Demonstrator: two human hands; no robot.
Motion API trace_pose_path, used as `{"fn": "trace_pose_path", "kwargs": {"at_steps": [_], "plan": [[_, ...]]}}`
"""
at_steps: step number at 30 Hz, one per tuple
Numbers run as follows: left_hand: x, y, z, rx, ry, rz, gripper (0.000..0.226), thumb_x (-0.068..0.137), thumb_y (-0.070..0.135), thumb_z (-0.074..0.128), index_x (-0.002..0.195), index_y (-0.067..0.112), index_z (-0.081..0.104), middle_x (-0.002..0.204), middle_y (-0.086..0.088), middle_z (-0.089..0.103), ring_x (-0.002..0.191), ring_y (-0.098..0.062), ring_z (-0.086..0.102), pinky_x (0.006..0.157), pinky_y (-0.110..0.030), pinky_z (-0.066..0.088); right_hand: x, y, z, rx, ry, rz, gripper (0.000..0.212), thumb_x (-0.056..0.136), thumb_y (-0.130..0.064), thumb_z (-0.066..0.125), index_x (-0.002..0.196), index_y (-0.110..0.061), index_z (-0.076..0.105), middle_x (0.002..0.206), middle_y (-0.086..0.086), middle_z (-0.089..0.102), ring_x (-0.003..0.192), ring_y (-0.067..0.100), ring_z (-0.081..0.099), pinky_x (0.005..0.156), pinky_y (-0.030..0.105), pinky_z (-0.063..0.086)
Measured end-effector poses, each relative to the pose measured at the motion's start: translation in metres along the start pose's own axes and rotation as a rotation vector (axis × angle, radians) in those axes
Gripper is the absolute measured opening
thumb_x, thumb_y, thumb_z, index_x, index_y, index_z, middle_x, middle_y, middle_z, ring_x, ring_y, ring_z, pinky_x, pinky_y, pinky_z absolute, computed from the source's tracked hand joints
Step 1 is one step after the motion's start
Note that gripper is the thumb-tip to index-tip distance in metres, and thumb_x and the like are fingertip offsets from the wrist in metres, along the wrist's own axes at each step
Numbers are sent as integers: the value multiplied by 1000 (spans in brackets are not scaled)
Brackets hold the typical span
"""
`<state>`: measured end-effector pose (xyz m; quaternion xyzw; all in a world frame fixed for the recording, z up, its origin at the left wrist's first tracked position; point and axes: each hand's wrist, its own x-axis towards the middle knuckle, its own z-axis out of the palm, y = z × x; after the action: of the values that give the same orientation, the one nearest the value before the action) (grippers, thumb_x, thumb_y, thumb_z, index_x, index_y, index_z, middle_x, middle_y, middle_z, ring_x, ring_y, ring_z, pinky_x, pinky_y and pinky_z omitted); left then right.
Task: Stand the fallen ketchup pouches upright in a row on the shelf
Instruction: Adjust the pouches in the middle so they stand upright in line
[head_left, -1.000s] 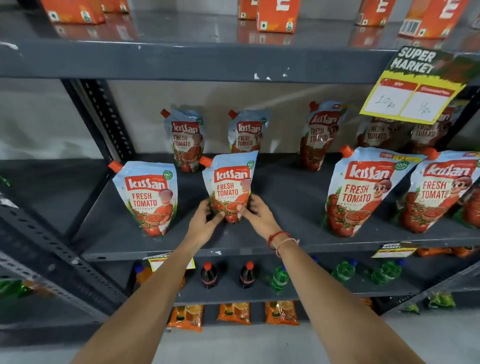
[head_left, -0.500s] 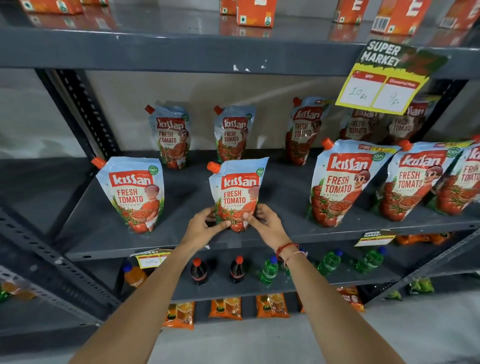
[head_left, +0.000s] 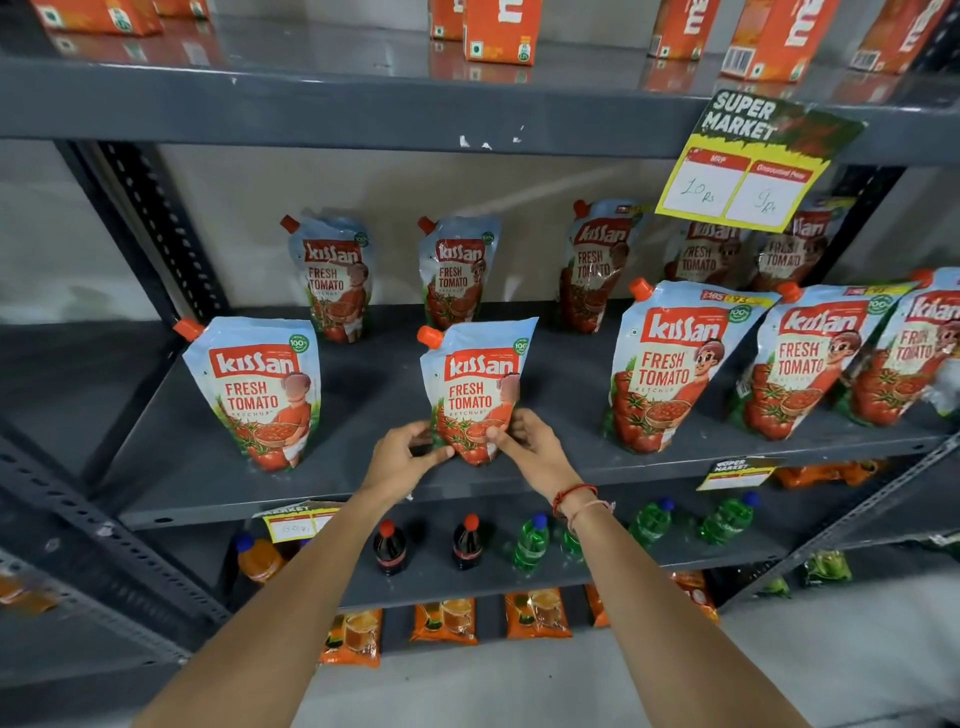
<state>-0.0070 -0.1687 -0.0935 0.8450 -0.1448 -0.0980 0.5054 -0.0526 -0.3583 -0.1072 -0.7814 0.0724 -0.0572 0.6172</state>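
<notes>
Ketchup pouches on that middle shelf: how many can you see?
10. Front row: one at left, one held by both hands, three at right. Back row: five. More may hide behind the price sign.

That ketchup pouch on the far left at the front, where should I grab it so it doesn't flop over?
Probably low down, by its fat rounded bottom, one hand on each side edge, coming from the front. The far-left ketchup pouch stands upright with its weight low and its top thin and floppy. The left hand and right hand hold the middle pouch that way.
</notes>
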Motion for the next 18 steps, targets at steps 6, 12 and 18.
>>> {"fn": "trace_pose_path", "kwargs": {"at_steps": [6, 12, 18], "plan": [[-2, 3, 3, 24, 33, -7, 45, 77, 22, 74, 118, 10, 62, 117, -9, 68, 111, -20, 61, 102, -36, 44, -1, -1, -4, -5, 5, 9, 28, 85, -32, 66, 105, -15, 56, 109, 7, 68, 106, 20, 64, 94, 30, 51], [-16, 10, -4, -106, 140, -13, 42, 80, 15, 70, 120, 6, 59, 117, -10, 67, 106, -17, 62, 94, -25, 44, -20, -6, 6, 119, 299, -52, 46, 73, -25, 78, 113, -18, 56, 108, -8, 62, 102, 1, 60, 79, 11, 51], [-68, -20, -66, -359, 754, 39, 10, 86, 19, 63, 95, 16, 66, 96, -6, 69, 86, -9, 64, 73, -4, 47, -41, -24, 61, -58, 573, -378, 20, 82, -38, 67, 91, -22, 58, 92, -6, 55, 83, 4, 57, 68, 16, 47]]}}
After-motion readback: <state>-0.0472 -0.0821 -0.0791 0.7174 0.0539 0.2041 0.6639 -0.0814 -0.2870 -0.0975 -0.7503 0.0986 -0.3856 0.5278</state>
